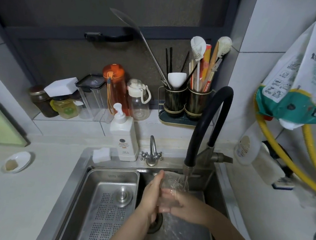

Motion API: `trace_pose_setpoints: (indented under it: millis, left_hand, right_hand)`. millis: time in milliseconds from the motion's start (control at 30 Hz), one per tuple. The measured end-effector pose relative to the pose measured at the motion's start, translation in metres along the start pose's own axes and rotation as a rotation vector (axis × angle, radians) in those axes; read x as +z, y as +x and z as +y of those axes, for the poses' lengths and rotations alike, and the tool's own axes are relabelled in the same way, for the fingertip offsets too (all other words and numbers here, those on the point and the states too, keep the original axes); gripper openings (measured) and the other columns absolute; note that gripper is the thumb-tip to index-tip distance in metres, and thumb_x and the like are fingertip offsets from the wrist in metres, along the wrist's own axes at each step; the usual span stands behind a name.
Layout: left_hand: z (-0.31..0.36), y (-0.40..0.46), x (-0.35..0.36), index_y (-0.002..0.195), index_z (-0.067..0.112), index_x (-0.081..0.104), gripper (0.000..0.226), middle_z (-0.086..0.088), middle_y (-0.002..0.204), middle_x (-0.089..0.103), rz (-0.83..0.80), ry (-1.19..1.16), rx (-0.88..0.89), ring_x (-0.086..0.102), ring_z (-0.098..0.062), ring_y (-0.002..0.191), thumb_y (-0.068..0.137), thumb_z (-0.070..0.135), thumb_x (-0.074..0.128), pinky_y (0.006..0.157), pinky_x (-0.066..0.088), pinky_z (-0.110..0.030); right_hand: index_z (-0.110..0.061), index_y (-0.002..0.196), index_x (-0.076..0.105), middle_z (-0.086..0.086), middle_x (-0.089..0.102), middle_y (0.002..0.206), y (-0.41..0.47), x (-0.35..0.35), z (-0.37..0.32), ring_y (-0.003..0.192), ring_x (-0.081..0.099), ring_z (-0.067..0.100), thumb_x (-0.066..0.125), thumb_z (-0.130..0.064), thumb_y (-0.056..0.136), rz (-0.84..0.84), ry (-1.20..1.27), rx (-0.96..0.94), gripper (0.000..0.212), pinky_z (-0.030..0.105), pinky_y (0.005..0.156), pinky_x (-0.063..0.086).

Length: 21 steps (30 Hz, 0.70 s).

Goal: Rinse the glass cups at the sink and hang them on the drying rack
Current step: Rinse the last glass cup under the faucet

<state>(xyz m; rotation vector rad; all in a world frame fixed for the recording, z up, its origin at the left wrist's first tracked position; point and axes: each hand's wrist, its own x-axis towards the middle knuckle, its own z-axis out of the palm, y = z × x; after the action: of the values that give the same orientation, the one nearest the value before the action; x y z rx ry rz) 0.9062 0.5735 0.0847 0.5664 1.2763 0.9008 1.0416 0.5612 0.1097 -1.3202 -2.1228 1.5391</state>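
Both the left hand (152, 192) and right hand (179, 205) grip a glass cup (174, 185) under running water; the soap bottle (124, 136) label is too small to read.

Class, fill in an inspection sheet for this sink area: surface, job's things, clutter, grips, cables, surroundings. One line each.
Surface: steel sink with a perforated drain tray in its left side; pale counter around it.
Job's things: glass cup held under running water from the black faucet; no drying rack seen.
Clutter: soap pump bottle, orange bottle, jars, utensil holder, soap dish.
Grips: left hand and right hand both around the cup.
Cables: yellow hose on the right wall.
Surroundings: dark window behind, white tiled walls, printed bag hanging right.
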Motion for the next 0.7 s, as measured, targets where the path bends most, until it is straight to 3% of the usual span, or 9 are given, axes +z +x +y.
trace_pose_setpoints:
  millis: [33, 100, 167, 233, 333, 400, 500, 600, 700]
  left_hand:
    - [-0.002, -0.001, 0.001, 0.101, 0.010, 0.069, 0.051, -0.015, 0.087, 0.075, -0.021, 0.009, -0.005, 0.072, -0.028, 0.079, 0.083, 0.057, 0.055, 0.064, 0.057, -0.035]
    - [-0.006, -0.001, 0.003, 0.102, 0.011, 0.070, 0.053, -0.010, 0.088, 0.076, -0.064, 0.026, -0.001, 0.073, -0.022, 0.083, 0.084, 0.058, 0.053, 0.074, 0.057, -0.037]
    - [-0.004, -0.003, 0.004, 0.097, 0.011, 0.071, 0.054, -0.005, 0.079, 0.076, -0.092, 0.040, 0.002, 0.074, -0.015, 0.076, 0.084, 0.060, 0.051, 0.079, 0.055, -0.036]
    - [0.002, -0.002, 0.001, 0.095, 0.012, 0.071, 0.059, -0.007, 0.077, 0.075, -0.098, 0.122, -0.007, 0.073, -0.018, 0.075, 0.081, 0.065, 0.049, 0.076, 0.054, -0.033]
    - [0.005, -0.002, -0.006, 0.114, 0.024, 0.063, 0.049, -0.005, 0.110, 0.071, -0.126, 0.264, 0.040, 0.068, -0.019, 0.100, 0.086, 0.062, 0.048, 0.086, 0.055, -0.033]
    - [0.009, -0.006, -0.014, 0.119, 0.039, 0.055, 0.026, 0.003, 0.136, 0.053, -0.177, 0.438, 0.197, 0.051, -0.012, 0.123, 0.094, 0.041, 0.050, 0.098, 0.049, -0.027]
    - [0.015, -0.008, -0.028, 0.131, 0.050, 0.034, 0.062, 0.014, 0.150, 0.023, -0.370, 0.911, 0.401, 0.017, -0.006, 0.141, 0.088, 0.014, 0.059, 0.115, 0.014, -0.024]
    - [0.018, -0.005, -0.027, 0.150, 0.031, 0.006, 0.098, 0.011, 0.157, 0.010, -0.406, 1.306, 0.556, 0.001, -0.002, 0.143, 0.078, 0.031, 0.072, 0.114, -0.001, -0.020]
    - [0.021, -0.004, -0.021, 0.150, 0.029, 0.001, 0.117, 0.013, 0.154, 0.015, -0.364, 1.360, 0.673, 0.007, 0.003, 0.138, 0.065, 0.055, 0.077, 0.120, -0.002, -0.029]
  right_hand:
    - [-0.036, 0.135, 0.039, -0.024, 0.054, 0.124, -0.001, -0.001, 0.000, 0.110, 0.050, -0.015, 0.063, -0.027, 0.087, 0.008, -0.045, -0.011, 0.054, 0.028, 0.107, 0.041]
    - [-0.040, 0.139, 0.029, -0.019, 0.048, 0.136, -0.002, -0.003, -0.005, 0.124, 0.046, -0.005, 0.068, -0.030, 0.081, 0.046, -0.036, -0.012, 0.071, 0.029, 0.111, 0.036]
    - [-0.035, 0.144, 0.019, -0.021, 0.037, 0.141, -0.003, -0.007, -0.009, 0.133, 0.034, -0.006, 0.069, -0.017, 0.081, 0.075, 0.018, -0.014, 0.082, 0.020, 0.113, 0.028]
    - [-0.025, 0.133, 0.036, -0.014, 0.052, 0.126, -0.005, -0.010, -0.011, 0.119, 0.050, -0.008, 0.060, -0.003, 0.086, 0.020, 0.039, -0.017, 0.057, 0.019, 0.105, 0.040]
    - [-0.015, 0.117, 0.051, -0.002, 0.065, 0.114, -0.009, -0.010, -0.003, 0.103, 0.063, 0.005, 0.057, -0.019, 0.092, 0.079, -0.135, -0.001, 0.027, 0.036, 0.094, 0.051]
    - [-0.010, 0.116, 0.054, 0.003, 0.067, 0.115, -0.012, -0.017, 0.003, 0.105, 0.064, 0.011, 0.056, -0.024, 0.092, 0.064, -0.255, -0.004, 0.027, 0.031, 0.093, 0.051]
    - [-0.006, 0.117, 0.055, 0.004, 0.067, 0.119, -0.015, -0.026, 0.004, 0.110, 0.062, 0.010, 0.057, -0.022, 0.093, 0.016, -0.345, 0.026, 0.029, 0.011, 0.087, 0.045]
    - [-0.009, 0.116, 0.059, 0.003, 0.067, 0.115, -0.015, -0.031, -0.004, 0.106, 0.063, 0.012, 0.056, -0.018, 0.092, -0.010, -0.429, 0.039, 0.025, 0.013, 0.086, 0.046]
    - [-0.013, 0.114, 0.063, 0.006, 0.068, 0.111, -0.015, -0.031, -0.015, 0.102, 0.062, 0.017, 0.052, -0.021, 0.093, -0.062, -0.550, -0.011, 0.025, 0.027, 0.089, 0.046]
